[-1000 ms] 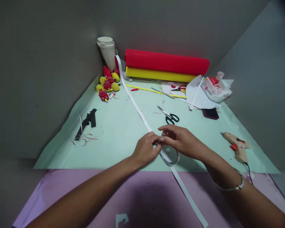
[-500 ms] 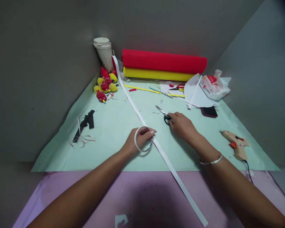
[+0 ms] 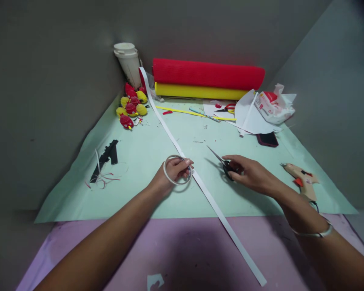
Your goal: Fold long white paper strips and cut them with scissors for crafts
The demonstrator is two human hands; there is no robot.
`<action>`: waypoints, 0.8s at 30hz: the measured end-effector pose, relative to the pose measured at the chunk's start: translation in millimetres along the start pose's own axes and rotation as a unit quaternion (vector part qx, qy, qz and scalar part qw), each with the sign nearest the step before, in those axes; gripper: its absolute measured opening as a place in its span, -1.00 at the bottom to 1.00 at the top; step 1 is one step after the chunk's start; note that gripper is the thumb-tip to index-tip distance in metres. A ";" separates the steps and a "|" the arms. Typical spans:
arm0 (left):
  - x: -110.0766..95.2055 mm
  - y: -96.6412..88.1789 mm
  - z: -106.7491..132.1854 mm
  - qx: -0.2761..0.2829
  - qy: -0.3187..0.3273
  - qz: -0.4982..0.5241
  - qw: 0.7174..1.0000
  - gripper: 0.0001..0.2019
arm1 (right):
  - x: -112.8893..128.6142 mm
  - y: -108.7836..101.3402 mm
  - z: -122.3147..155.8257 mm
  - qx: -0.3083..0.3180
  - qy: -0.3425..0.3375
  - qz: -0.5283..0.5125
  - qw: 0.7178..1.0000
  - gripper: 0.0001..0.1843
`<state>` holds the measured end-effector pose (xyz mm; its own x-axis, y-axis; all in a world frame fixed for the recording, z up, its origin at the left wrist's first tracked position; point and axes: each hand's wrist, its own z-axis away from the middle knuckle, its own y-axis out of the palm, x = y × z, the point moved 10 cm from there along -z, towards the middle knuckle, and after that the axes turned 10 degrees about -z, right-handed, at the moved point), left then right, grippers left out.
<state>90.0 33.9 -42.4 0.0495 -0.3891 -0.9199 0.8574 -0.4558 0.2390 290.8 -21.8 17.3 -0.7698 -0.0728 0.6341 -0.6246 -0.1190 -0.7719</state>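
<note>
My left hand (image 3: 173,173) pinches a loop of white paper strip (image 3: 167,175) where it curls off the long white strip (image 3: 214,205). That strip runs diagonally from the cup at the back corner down to the pink surface in front. My right hand (image 3: 252,176) is closed on the black handles of a pair of scissors (image 3: 221,161), lifted a little above the pale green sheet (image 3: 145,149), blades pointing up and left toward the strip. A bangle sits on my right wrist.
A red roll (image 3: 209,74) and a yellow roll (image 3: 200,92) lie against the back wall beside a white cup (image 3: 128,60). Red and yellow craft pieces (image 3: 130,107) sit left, black scraps (image 3: 107,155) nearer. A glue gun (image 3: 301,178), phone (image 3: 267,139), papers and red scissors (image 3: 226,108) lie right.
My right hand left the strip, reached the scissors on the sheet, and has now picked them up and drawn them nearer. My left hand kept the paper loop and shifted slightly left.
</note>
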 end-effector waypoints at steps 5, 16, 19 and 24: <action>0.0 0.3 -0.3 0.003 -0.001 0.002 1.000 -0.71 | 18.7 13.3 16.1 0.098 -0.082 0.040 0.991 -0.55; 0.3 -0.5 -2.0 0.001 0.012 -0.006 1.000 -0.70 | 49.7 18.1 5.4 0.107 -0.185 0.243 0.946 -0.59; 0.5 -0.7 -2.1 0.000 0.013 -0.015 1.000 -0.69 | 54.3 16.7 2.6 0.100 -0.202 0.245 0.943 -0.58; -0.5 -0.5 -0.9 0.000 0.014 -0.007 1.000 -0.71 | 61.5 26.4 -5.0 0.113 -0.222 0.276 0.928 -0.59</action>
<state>90.1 35.0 -42.3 0.0521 -0.3610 -0.9311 0.8580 -0.4609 0.2267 226.3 -24.5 35.7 -0.8025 -0.5799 0.1405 -0.0697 -0.1428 -0.9873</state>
